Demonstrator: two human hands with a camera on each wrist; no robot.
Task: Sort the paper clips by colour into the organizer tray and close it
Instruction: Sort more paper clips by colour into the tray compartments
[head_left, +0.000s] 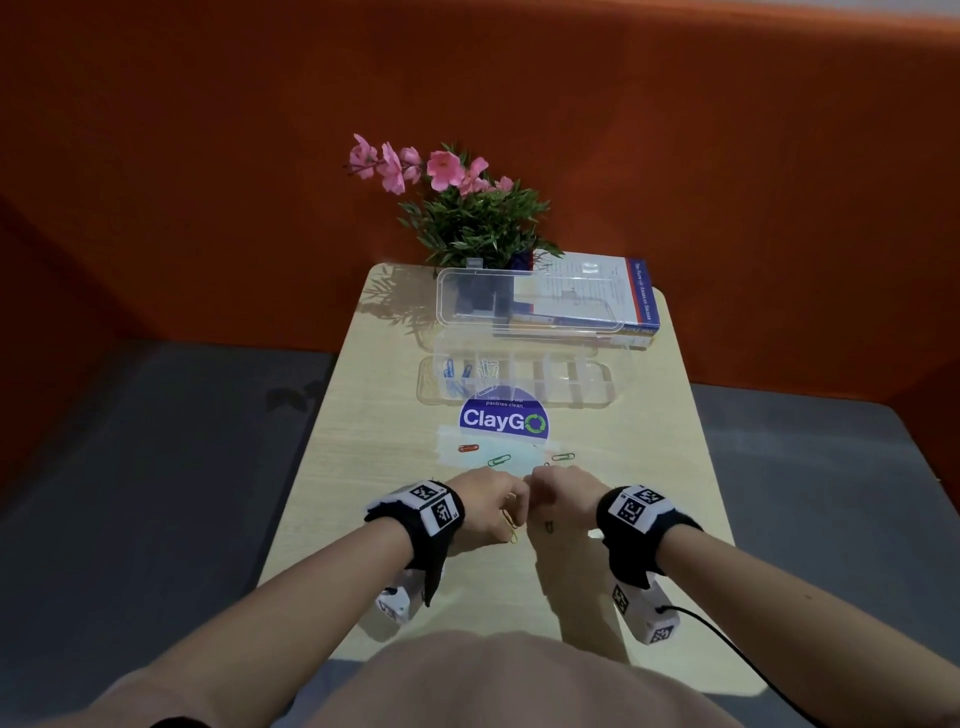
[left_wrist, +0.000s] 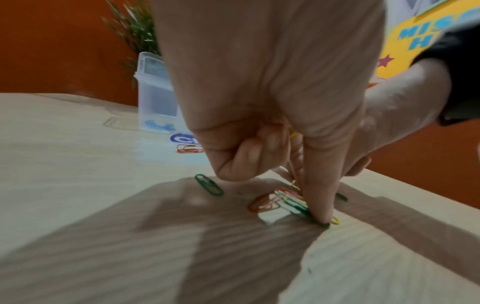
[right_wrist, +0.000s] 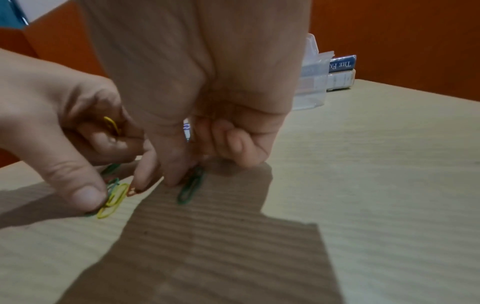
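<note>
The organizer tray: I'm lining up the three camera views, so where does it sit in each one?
Head: the organizer tray lies across the table's far middle, lid raised, beyond the round sticker.
Left wrist: upper left of centre, partly behind the left hand.
Right wrist: upper right, beside the right hand, in front of the book.
Shared landmark: the orange wall behind the table.

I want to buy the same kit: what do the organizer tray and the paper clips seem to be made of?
Organizer tray: looks like clear, glossy rigid plastic; the table and the book show through its open lid and its dividers. Green paper clip and orange paper clip: thin bent wire with a smooth coloured coating, likely vinyl or paint over metal; the frames cannot confirm the core.
</note>
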